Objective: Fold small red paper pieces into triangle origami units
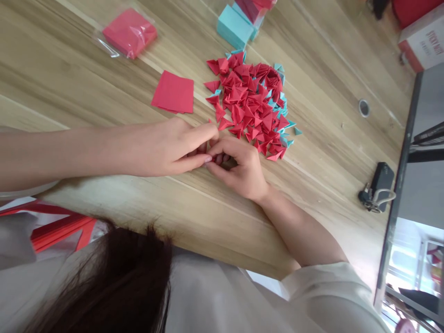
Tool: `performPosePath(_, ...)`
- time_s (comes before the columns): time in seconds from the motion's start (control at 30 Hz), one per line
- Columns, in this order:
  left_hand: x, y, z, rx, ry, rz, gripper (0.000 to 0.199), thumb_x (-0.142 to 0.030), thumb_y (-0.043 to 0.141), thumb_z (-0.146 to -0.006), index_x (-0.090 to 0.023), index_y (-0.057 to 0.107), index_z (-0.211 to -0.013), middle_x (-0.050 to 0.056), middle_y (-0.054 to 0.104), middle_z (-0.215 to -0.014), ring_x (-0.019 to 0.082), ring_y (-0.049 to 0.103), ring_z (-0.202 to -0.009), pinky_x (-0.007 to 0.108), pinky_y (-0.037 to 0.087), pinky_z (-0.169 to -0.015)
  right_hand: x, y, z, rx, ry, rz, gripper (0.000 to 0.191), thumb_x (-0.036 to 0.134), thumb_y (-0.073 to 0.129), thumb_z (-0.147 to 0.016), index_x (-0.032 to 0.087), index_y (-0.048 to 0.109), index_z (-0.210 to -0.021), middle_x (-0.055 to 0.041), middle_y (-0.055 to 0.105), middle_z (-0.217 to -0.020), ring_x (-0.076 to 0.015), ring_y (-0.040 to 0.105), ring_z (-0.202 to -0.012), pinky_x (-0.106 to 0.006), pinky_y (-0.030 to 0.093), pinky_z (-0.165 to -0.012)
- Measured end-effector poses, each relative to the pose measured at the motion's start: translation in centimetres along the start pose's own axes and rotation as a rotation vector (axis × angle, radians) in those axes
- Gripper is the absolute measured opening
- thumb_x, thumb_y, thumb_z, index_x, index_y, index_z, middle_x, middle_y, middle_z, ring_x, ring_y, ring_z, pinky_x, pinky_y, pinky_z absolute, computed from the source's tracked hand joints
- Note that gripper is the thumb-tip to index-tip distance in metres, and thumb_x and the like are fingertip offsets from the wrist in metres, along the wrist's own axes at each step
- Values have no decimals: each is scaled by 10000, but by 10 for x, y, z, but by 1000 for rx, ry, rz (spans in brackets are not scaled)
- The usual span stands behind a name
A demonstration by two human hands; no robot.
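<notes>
My left hand (189,145) and my right hand (239,162) meet above the table, fingertips pinched together. Between them shows a bit of a small red paper piece (213,160); the fingers cover most of it, so its folds cannot be made out. Just beyond my hands lies a heap of folded red paper triangles (246,99), with light blue folded triangles (282,108) mixed in along its right side. A few flat red paper squares (174,92) are stacked loosely beyond my left wrist.
A clear-wrapped pack of red paper (130,32) lies at the upper left. Light blue paper blocks (236,27) stand behind the heap. To the right are a small round metal-rimmed disc (364,107), a black case with keys (381,180) and a sticky note box (425,46).
</notes>
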State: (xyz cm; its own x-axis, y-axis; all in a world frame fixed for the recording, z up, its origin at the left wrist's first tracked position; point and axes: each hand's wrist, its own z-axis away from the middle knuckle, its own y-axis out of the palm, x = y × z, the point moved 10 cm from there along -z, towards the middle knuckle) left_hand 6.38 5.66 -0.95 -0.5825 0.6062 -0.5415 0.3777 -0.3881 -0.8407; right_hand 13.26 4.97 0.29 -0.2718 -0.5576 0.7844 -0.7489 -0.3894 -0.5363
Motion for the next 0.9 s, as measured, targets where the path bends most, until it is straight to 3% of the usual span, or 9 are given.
performPosePath(0.3,-5,-6,1,-38,47,29,145,-348,467,-905,-203,478,-914,-55,527,-640,89,514,-494,173,268,-465,0,-1,-1,-1,10,-2,65,145,601,-815,162,582,-755,1,574,-710,-88,494,-609,-231,404,-542)
performPosePath(0.6,4,1,2,23,-32,-3,208,-401,443,-918,-203,502,-939,-31,556,-678,107,520,-521,198,280,-487,-1,0,0,1,10,5,59,150,603,-819,170,588,-767,2,571,-712,-92,493,-614,-240,407,-549)
performPosePath(0.9,0,-2,0,-16,8,-14,190,-385,453,-914,-203,504,-928,-44,542,-649,99,521,-502,182,265,-457,-3,1,0,15,21,25,67,181,592,-836,168,586,-770,-5,578,-728,-95,503,-623,-244,412,-556)
